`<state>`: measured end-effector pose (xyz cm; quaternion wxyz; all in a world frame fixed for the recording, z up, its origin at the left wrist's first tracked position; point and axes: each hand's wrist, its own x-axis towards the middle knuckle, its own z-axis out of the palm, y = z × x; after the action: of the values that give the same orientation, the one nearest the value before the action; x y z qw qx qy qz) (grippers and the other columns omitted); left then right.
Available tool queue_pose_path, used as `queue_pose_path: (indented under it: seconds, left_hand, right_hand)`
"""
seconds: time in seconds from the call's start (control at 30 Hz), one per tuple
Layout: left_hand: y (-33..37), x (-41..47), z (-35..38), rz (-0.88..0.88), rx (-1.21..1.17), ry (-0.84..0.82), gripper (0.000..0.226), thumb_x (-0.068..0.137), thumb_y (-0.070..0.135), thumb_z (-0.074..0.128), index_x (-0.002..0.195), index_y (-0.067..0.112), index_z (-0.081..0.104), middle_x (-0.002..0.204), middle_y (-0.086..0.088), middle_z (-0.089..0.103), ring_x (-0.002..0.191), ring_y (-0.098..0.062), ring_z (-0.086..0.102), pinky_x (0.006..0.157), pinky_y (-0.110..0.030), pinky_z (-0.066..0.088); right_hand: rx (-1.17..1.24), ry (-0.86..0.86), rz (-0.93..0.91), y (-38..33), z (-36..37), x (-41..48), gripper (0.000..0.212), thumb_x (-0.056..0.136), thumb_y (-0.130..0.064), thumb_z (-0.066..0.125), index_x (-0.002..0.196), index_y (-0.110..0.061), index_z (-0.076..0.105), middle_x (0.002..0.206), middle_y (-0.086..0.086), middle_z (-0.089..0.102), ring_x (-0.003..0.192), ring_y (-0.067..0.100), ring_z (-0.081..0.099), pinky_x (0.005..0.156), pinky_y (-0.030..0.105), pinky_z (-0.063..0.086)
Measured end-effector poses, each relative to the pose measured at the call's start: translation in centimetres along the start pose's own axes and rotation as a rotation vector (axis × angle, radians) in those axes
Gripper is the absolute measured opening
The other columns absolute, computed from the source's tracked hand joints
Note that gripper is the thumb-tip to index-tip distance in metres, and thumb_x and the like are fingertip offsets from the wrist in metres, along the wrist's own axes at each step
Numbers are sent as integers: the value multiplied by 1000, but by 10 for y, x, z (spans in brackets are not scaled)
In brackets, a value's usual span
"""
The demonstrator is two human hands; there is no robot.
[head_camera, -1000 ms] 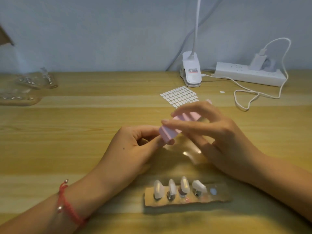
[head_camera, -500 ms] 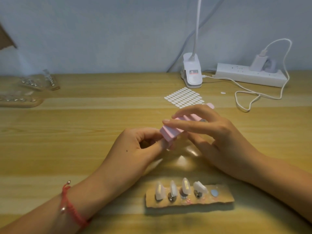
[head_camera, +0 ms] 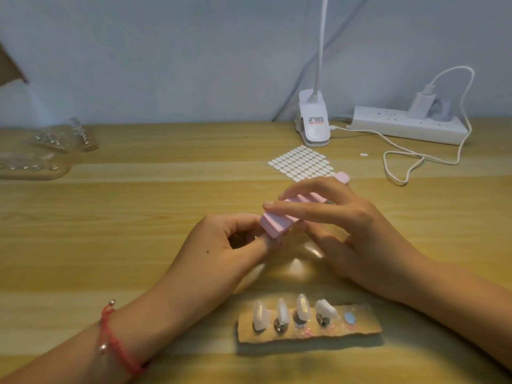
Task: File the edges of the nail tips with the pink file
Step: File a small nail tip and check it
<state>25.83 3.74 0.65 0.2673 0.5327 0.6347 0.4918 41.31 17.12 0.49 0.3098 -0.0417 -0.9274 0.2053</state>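
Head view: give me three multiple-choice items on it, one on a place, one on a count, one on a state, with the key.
1. Where does the holder strip lie?
A. Nearer the person than the right hand.
B. Against the wall.
C. Under the lamp clamp.

2. How many nail tips stand on it?
A. Two.
B. Four.
C. Six.

3. What is the right hand doing?
A. Lying flat on the table.
B. Holding the pink file.
C. Pulling a cable.

Key:
1 A, the strip lies below the hand in the view, closest to the person.
2 B, four tips stand in a row and the fifth spot is bare.
3 B, its fingers curl round the file.
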Motion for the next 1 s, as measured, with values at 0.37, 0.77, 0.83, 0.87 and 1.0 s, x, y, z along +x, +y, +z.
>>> queue_pose_path:
  seconds: [0.37,0.77,0.83,0.87,1.0]
  left_hand:
    - [0,0,0,-7,30,7,31,75,49,60,84,23,74,82,-20,67,73,-25,59,74,-49,47]
    - [1,-1,0,-25,2,11,33,74,53,60,84,25,75,84,-17,69,76,-11,55,71,-33,45]
    - [0,-1,0,-23,4,6,33,74,53,60,84,25,75,84,-17,69,76,-12,56,69,-36,46]
    - [-1,0,0,-22,6,7,32,75,52,62,84,25,75,84,-16,69,77,-12,56,69,-38,47]
    - [-2,0,0,-21,-12,9,31,73,55,63,84,30,76,85,-11,72,77,-8,58,68,-26,45]
  right_hand:
    - [23,-50,14,0,0,1,60,76,11,52,124,-21,66,117,2,60,112,23,56,98,40,44]
    - [-4,15,13,-4,-2,1,47,85,5,54,122,-23,67,115,4,62,108,25,58,92,44,46]
    - [-6,16,13,-3,-3,1,47,86,4,54,122,-24,66,115,3,62,108,24,57,91,43,46]
    - [-13,19,13,-3,-3,1,47,86,4,55,121,-24,67,115,3,62,108,24,57,91,43,46]
    - [-44,19,21,-5,-2,1,43,88,0,53,121,-24,69,115,4,63,108,23,57,91,42,46]
